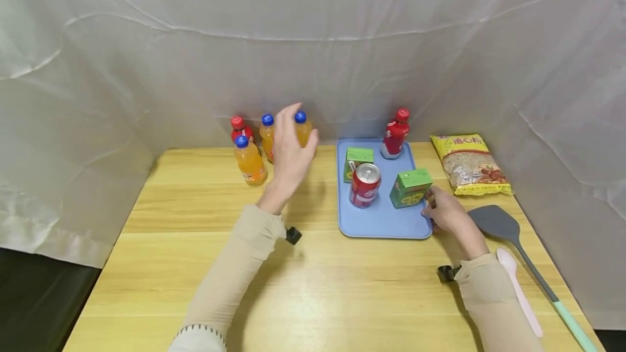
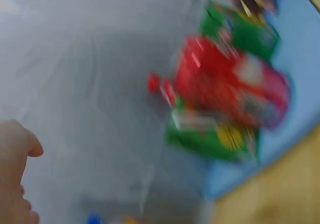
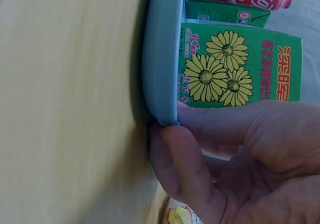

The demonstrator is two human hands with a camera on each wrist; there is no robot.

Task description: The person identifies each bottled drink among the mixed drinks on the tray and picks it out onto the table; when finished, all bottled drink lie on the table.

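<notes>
My right hand (image 1: 449, 212) pinches the right rim of the blue tray (image 1: 379, 226) between thumb and fingers, plain in the right wrist view. On the tray stand a red soda can (image 1: 365, 184), a green drink carton (image 1: 412, 188) beside that hand, another green carton (image 1: 360, 156) behind the can, and a red-capped bottle (image 1: 396, 133) at the back. My left hand (image 1: 290, 154) is raised with its fingers spread and nothing in them, overlapping the orange juice bottles (image 1: 303, 130) in the head view. The left wrist view is motion-blurred.
Left of the left hand stand an orange bottle (image 1: 251, 162) and a red-capped bottle (image 1: 242, 130). A yellow food bag (image 1: 471, 164), a grey spatula (image 1: 496, 222) and a pink spoon (image 1: 519, 289) lie to the right. Grey cloth (image 1: 313, 58) walls the wooden table's back.
</notes>
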